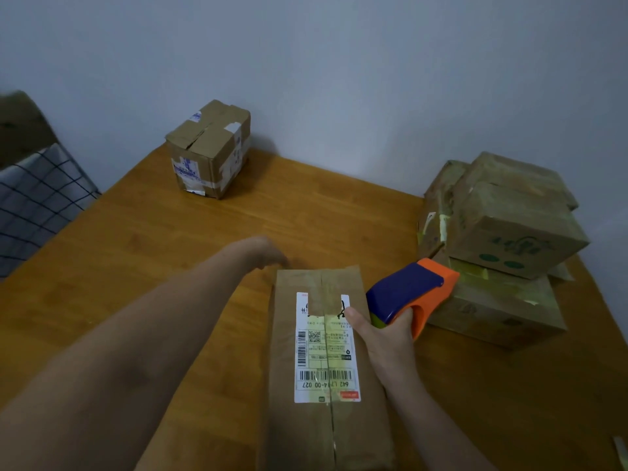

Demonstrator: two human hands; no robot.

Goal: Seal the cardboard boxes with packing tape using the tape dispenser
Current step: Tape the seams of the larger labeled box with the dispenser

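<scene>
A long flat cardboard box (326, 419) with a white shipping label lies on the wooden table (170, 253) right in front of me, a strip of tape running along its centre seam. My right hand (384, 338) grips the handle of a blue and orange tape dispenser (411, 290), held just off the box's right edge. My left hand (268, 253) reaches to the box's far left corner; it is blurred and its fingers are mostly hidden behind the box edge.
A small taped cardboard box (210, 147) stands at the back of the table near the wall. A stack of several cardboard boxes (503, 246) fills the right side. A checked cloth (37, 202) lies at the left edge.
</scene>
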